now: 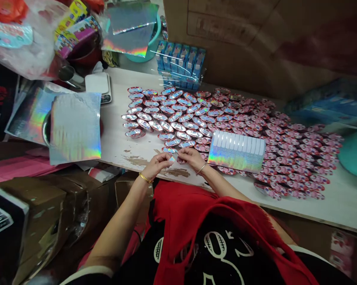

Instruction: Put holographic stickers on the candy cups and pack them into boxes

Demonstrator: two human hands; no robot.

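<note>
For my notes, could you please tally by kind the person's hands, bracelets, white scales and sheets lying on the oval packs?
Hands: 2 (left hand, right hand)
Bracelets: 2 (gold bracelet, silver bracelet)
White scale: 1
Shiny sheet: 1
Total: 6

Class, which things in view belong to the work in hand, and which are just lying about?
Likely in use:
left hand, pinching a small shiny piece
right hand, close beside it
silver rectangular sheet with white strips
rows of oval, shiny red packs

Probably just lying about:
blue boxes in clear plastic
white square device
purple and yellow printed carton
</note>
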